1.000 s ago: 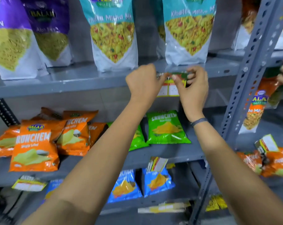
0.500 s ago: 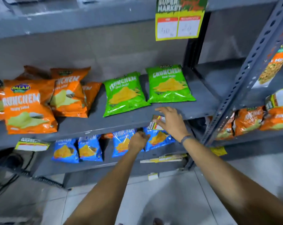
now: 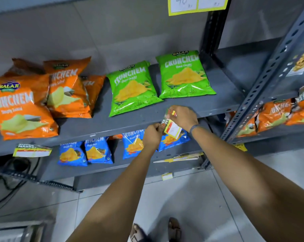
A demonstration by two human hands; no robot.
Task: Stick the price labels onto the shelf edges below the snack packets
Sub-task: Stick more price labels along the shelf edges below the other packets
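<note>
At frame centre, both my hands now pinch one price label (image 3: 172, 128) at the grey metal shelf edge (image 3: 112, 127), below the glossy green packets (image 3: 183, 75). Half a second ago the left hand (image 3: 153, 134) was a fist lower down; now it grips the label's left end. Right hand (image 3: 183, 117) curls over its top. Label is a flat yellow-bordered card, tilted.

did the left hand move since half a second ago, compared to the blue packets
Yes. The left hand rose from in front of the blue packets to the shelf edge, beside the price label that the right hand holds.
</note>
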